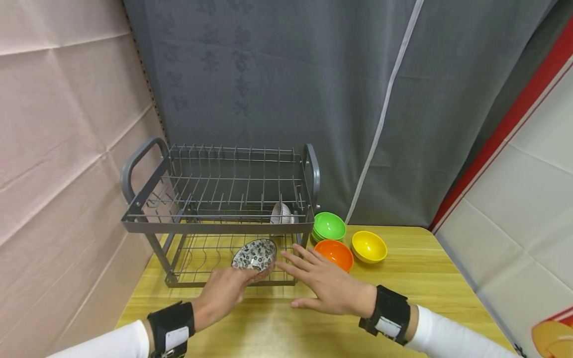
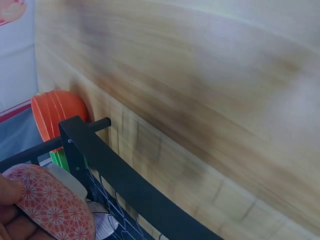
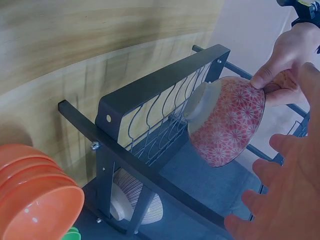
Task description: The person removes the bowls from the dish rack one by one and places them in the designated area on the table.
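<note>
My left hand [image 1: 225, 292] pinches the rim of a bowl [image 1: 256, 253], thumb on one side and fingers on the other. Black-and-white flowers cover the bowl's inside, and a red-and-white pattern its outside [image 3: 227, 122]. The bowl is tilted at the front of a two-tier dish rack [image 1: 219, 228], around the lower tier. To the right of the bowl, my right hand [image 1: 329, 283] hovers palm down with fingers spread, holding nothing. A striped bowl [image 3: 135, 197] sits tilted in the rack's lower right end.
Right of the rack stand stacked green bowls [image 1: 330, 226], stacked orange bowls [image 1: 334, 254] and a yellow bowl [image 1: 369, 247]. All rest on a wooden table [image 1: 429, 288]. A grey curtain [image 1: 277, 74] hangs behind, with pale cloth [image 1: 67, 174] at the left.
</note>
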{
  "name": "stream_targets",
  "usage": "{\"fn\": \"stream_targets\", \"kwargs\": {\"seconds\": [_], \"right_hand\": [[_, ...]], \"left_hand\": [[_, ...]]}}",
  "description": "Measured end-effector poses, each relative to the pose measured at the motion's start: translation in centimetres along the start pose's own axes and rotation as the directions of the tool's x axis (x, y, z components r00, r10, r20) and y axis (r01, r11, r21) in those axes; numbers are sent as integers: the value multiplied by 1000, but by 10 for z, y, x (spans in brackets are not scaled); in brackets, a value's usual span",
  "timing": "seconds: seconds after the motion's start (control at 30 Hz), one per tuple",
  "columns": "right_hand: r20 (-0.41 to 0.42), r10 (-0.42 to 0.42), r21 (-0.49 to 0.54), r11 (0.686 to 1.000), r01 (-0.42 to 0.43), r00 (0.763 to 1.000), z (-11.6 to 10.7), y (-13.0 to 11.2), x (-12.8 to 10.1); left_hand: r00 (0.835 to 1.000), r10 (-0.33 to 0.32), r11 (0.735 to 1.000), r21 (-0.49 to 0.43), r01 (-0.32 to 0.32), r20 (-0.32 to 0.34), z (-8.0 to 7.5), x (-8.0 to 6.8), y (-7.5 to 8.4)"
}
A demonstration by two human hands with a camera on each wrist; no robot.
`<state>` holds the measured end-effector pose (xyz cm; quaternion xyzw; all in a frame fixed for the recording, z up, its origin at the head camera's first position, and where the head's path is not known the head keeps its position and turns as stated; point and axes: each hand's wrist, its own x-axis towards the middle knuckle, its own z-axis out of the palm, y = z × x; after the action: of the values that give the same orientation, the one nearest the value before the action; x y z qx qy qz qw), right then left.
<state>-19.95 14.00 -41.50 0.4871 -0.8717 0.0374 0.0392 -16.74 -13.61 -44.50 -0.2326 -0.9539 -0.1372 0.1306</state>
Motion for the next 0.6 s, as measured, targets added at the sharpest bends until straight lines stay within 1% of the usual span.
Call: {"fn": "stream_targets", "kwargs": {"seconds": [0.2, 0.37, 0.5, 0.6], "right_hand": [[25, -21, -18, 1000, 21, 999, -5, -2, 5], [30, -22, -18, 1000, 23, 999, -3, 1, 10], [54, -8, -20, 1000, 9, 999, 0, 3, 15], [68, -16, -17, 1000, 17, 998, 1, 2, 20]], "left_hand": [[998, 65, 997, 49, -65, -4, -1, -3, -2], [994, 113, 990, 84, -112, -9, -2, -3, -2], [987, 161, 982, 102, -161, 8, -5, -3, 1], [982, 189, 977, 94, -190, 21, -6, -3, 3]]}}
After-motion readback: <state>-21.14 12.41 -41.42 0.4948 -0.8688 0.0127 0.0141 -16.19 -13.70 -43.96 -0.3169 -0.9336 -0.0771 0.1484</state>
